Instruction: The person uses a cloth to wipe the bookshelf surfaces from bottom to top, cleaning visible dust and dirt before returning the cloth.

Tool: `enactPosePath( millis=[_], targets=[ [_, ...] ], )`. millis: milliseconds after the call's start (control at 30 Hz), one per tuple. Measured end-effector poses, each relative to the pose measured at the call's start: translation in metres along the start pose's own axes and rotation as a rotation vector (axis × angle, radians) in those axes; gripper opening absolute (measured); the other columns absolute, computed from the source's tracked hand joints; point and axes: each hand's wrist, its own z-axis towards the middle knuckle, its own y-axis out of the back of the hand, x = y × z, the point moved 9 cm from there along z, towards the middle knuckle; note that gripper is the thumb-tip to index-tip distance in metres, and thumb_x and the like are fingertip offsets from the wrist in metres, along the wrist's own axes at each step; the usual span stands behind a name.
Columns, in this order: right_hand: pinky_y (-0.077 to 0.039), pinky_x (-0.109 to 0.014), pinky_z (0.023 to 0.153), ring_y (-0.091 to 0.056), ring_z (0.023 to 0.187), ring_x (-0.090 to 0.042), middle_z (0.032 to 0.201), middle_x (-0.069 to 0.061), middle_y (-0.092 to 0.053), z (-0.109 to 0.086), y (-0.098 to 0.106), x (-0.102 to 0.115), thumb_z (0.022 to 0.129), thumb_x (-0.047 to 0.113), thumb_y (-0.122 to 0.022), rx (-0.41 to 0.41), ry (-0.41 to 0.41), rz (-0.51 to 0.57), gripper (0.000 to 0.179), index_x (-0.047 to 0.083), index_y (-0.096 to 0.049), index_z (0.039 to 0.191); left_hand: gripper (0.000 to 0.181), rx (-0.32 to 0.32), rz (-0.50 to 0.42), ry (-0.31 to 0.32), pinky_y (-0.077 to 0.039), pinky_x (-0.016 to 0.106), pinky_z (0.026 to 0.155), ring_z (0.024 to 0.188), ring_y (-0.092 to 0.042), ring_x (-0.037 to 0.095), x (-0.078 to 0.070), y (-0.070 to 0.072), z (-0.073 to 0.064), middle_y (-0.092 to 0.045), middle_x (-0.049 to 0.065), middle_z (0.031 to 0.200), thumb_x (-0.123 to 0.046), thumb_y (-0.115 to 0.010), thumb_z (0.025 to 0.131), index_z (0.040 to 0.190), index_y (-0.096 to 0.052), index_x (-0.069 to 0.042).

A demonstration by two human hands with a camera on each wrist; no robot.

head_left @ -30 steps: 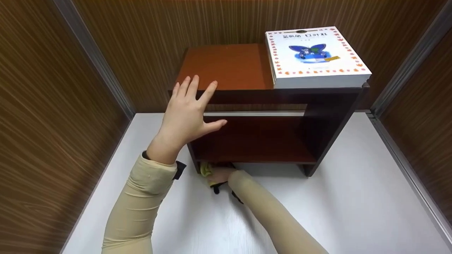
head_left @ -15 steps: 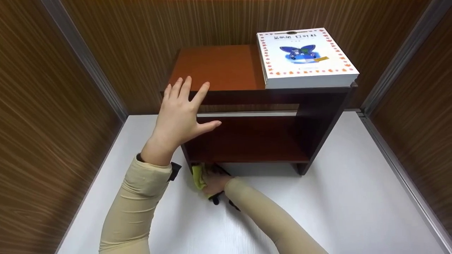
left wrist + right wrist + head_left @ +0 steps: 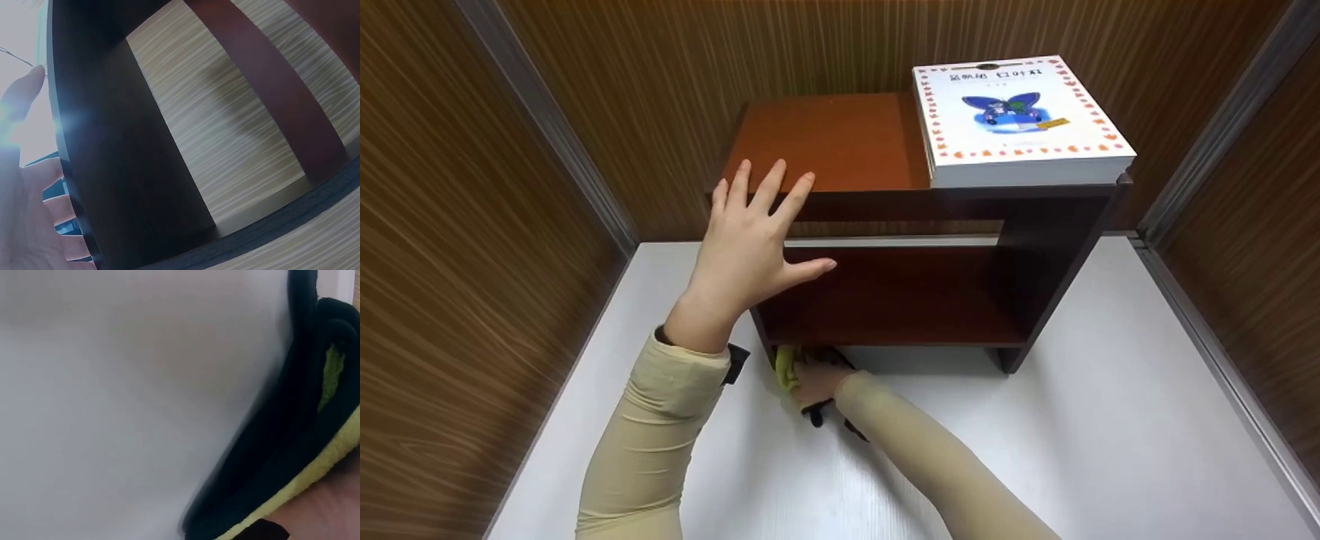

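Observation:
My left hand (image 3: 742, 244) spreads its fingers at the front left of the small brown shelf (image 3: 840, 142), fingertips over its top edge. In the left wrist view, the fingers (image 3: 59, 211) lie along the dark board; whether they press on it is unclear. Low down, my right hand (image 3: 817, 384) grips a yellow-green cloth (image 3: 786, 367) with dark edging, at the foot of the shelf's left side panel. The cloth (image 3: 315, 469) looks bunched and folded against the white surface in the right wrist view, where only part of the hand (image 3: 320, 512) shows.
A thick stack of white books (image 3: 1027, 112) with a butterfly cover lies on the shelf's right top. The lower board (image 3: 900, 300) overhangs the right hand's fingers. Wood-grain walls (image 3: 450, 247) surround the white floor surface (image 3: 780, 487) on three sides.
The right hand and cloth came out a little from under the lower board, then moved slightly back in. The left hand has kept its place by the shelf; the view shifted slightly.

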Motion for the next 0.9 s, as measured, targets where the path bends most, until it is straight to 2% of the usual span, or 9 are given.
enactPosePath(
  millis=[67, 167, 267, 467, 600, 700, 767, 833, 900],
  targets=[
    [-0.030, -0.022, 0.072, -0.038, 0.086, -0.014, 0.105, -0.005, -0.049, 0.004, -0.001, -0.006, 0.082, 0.021, -0.052, -0.004, -0.011, 0.026, 0.020, 0.007, -0.056, 0.096, 0.091, -0.004, 0.003, -0.005, -0.021, 0.063, 0.102, 0.132, -0.023, 0.047, -0.002, 0.000, 0.001, -0.034, 0.015, 0.145, -0.076, -0.050, 0.075, 0.145, -0.035, -0.020],
    [-0.031, -0.025, 0.077, -0.037, 0.096, -0.017, 0.119, -0.007, -0.042, 0.005, 0.001, -0.016, 0.082, 0.025, -0.051, 0.007, -0.083, 0.076, 0.035, 0.008, -0.051, 0.112, 0.090, -0.010, 0.012, -0.013, -0.021, 0.062, 0.102, 0.130, -0.026, 0.047, -0.004, 0.000, 0.001, -0.035, 0.015, 0.144, -0.075, -0.050, 0.075, 0.145, -0.036, -0.020],
    [-0.032, -0.028, 0.083, -0.035, 0.103, -0.018, 0.127, -0.006, -0.035, 0.003, 0.004, -0.021, 0.081, 0.031, -0.052, 0.008, -0.138, 0.086, 0.048, 0.010, -0.045, 0.123, 0.090, -0.009, 0.014, -0.017, -0.021, 0.062, 0.101, 0.129, -0.028, 0.046, -0.004, 0.001, 0.002, -0.036, 0.015, 0.144, -0.075, -0.050, 0.075, 0.145, -0.036, -0.019],
    [-0.032, -0.027, 0.090, -0.036, 0.107, -0.014, 0.127, 0.000, -0.040, -0.002, 0.010, -0.018, 0.083, 0.032, -0.052, 0.014, -0.134, 0.072, 0.053, 0.012, -0.044, 0.131, 0.091, 0.053, 0.005, -0.022, -0.018, 0.065, 0.101, 0.135, -0.022, 0.038, -0.005, -0.001, 0.005, -0.030, 0.012, 0.148, -0.076, -0.047, 0.076, 0.148, -0.027, -0.025],
    [-0.033, -0.025, 0.083, -0.038, 0.097, -0.014, 0.114, 0.000, -0.042, -0.002, 0.006, -0.016, 0.081, 0.030, -0.052, 0.035, -0.102, 0.104, 0.037, 0.014, -0.048, 0.114, 0.090, 0.078, 0.010, -0.013, -0.016, 0.066, 0.100, 0.138, -0.019, 0.032, -0.005, -0.004, 0.005, -0.027, 0.012, 0.150, -0.076, -0.045, 0.077, 0.149, -0.024, -0.027],
    [-0.031, -0.023, 0.075, -0.037, 0.086, -0.013, 0.101, 0.000, -0.041, 0.000, 0.001, -0.014, 0.079, 0.025, -0.053, 0.035, -0.071, 0.159, 0.022, 0.015, -0.045, 0.097, 0.089, 0.059, 0.010, -0.006, -0.016, 0.066, 0.100, 0.137, -0.021, 0.031, -0.004, -0.003, 0.003, -0.029, 0.012, 0.149, -0.075, -0.047, 0.077, 0.148, -0.027, -0.026],
    [-0.032, -0.023, 0.074, -0.037, 0.086, -0.014, 0.099, -0.001, -0.041, 0.000, 0.000, -0.011, 0.079, 0.022, -0.053, 0.012, -0.046, 0.152, 0.019, 0.014, -0.043, 0.093, 0.088, 0.041, 0.007, -0.006, -0.016, 0.066, 0.100, 0.136, -0.024, 0.032, -0.004, -0.004, 0.004, -0.031, 0.012, 0.148, -0.074, -0.049, 0.077, 0.147, -0.029, -0.025],
    [-0.034, -0.024, 0.083, -0.041, 0.097, -0.016, 0.112, -0.005, -0.045, -0.002, -0.002, -0.007, 0.080, 0.024, -0.053, -0.003, -0.033, 0.088, 0.030, 0.008, -0.047, 0.104, 0.088, 0.027, 0.002, -0.008, -0.016, 0.067, 0.100, 0.135, -0.025, 0.032, -0.004, -0.003, 0.004, -0.032, 0.012, 0.147, -0.073, -0.050, 0.077, 0.147, -0.031, -0.024],
    [-0.032, -0.030, 0.095, -0.039, 0.113, -0.022, 0.130, -0.013, -0.040, -0.005, -0.003, -0.002, 0.080, 0.026, -0.053, -0.011, -0.033, 0.022, 0.053, 0.000, -0.042, 0.125, 0.088, 0.020, -0.001, -0.010, -0.016, 0.067, 0.100, 0.134, -0.026, 0.032, -0.004, -0.003, 0.003, -0.033, 0.013, 0.146, -0.073, -0.050, 0.077, 0.146, -0.031, -0.023]
  ],
)
